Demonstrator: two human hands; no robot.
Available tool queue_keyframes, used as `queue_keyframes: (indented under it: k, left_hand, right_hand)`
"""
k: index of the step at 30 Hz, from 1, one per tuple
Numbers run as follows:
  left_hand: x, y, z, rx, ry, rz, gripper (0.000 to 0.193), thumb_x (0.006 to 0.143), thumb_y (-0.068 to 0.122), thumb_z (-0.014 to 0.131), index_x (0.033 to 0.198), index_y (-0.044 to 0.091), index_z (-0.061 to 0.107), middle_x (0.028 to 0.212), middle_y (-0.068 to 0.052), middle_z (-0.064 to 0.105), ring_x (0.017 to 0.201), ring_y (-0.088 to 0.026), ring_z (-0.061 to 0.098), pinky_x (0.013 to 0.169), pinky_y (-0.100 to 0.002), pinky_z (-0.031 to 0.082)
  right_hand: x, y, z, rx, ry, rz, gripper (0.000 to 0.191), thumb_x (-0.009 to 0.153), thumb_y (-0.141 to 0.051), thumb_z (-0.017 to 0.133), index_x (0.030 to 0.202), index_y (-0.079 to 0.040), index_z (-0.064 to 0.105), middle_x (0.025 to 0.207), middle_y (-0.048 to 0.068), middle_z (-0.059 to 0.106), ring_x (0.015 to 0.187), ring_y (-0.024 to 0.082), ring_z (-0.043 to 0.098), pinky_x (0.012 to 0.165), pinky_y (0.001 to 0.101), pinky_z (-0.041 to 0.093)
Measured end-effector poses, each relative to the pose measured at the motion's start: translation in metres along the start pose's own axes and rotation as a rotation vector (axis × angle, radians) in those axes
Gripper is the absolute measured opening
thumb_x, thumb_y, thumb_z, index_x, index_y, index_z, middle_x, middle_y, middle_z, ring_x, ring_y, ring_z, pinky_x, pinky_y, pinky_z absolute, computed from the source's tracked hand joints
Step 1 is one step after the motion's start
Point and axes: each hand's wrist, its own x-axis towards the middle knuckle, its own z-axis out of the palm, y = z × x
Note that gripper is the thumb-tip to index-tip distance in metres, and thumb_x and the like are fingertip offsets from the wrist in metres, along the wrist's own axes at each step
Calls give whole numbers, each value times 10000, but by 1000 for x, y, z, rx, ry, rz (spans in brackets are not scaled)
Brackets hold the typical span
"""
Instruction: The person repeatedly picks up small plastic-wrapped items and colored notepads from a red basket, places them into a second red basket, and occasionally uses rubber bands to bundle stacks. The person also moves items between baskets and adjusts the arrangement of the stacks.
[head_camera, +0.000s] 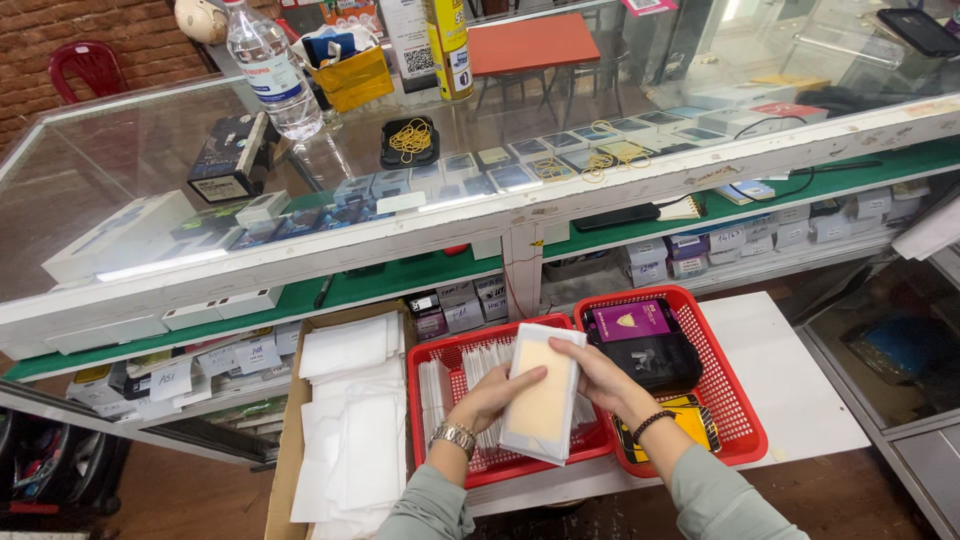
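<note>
A flat white packet with a pale beige front (541, 396) is held between both hands over the left red basket (440, 356). My left hand (492, 396), with a metal watch on the wrist, grips its left edge. My right hand (604, 381), with a dark bead bracelet, grips its right edge. The left basket holds several upright white packets. The right red basket (735, 400) holds a black box with a purple label (640, 342) and a yellow and black packet (692, 418).
A cardboard box (296, 400) of white sheets stands left of the baskets. Both baskets rest on a white board (790, 380). Behind is a glass display counter (480, 160) with small boxes, a water bottle (272, 66), a yellow spray can (449, 45) and rubber bands.
</note>
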Motion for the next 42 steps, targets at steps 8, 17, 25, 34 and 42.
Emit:
queue_keyframes:
  k: [8,17,25,34,42]
  left_hand:
    - [29,-32,9,266,529,268,696,868,395,758,1413,22,539,1296,-206,680,1182,-315,655,1017,-425,525]
    - [15,-42,2,652,822,192,852,828,361,776,1515,44,383,1398,-273,480,1319,-416,470,1143,-491,353]
    - [17,-14,1,958,745,458,677,839,144,727,1460,97,462,1424,-198,519,1299,-390,509,1070,-484,414]
    - [15,-45,14,598,700,221,772,867,135,676,1541,43,311,1161,-195,661,1009,-354,700,904,-431,554]
    - [21,-26,1,453,787,462,905,839,300,861,1484,-35,321,1286,-225,593,1168,-311,597,937,-453,522]
  right_hand:
    - [3,38,10,-994,472,-363,825,774,-443,818,1408,-48,467,1274,194,603,1183,275,621,1005,356,514]
    - [-7,48,-3,-1092,447,-157,523,773,-329,811,1168,-45,618,999,154,748,949,295,740,861,377,563]
    - [4,17,-10,-1210,418,-207,453,796,-358,743,1120,-42,707,969,141,789,939,292,769,856,369,586]
    - [-12,38,7,-1192,403,-144,770,754,-470,812,1280,17,530,1095,248,714,1037,370,718,925,421,562]
    - [2,8,-11,-980,449,-366,353,879,-272,692,1126,-36,608,1013,154,765,941,315,761,826,392,577]
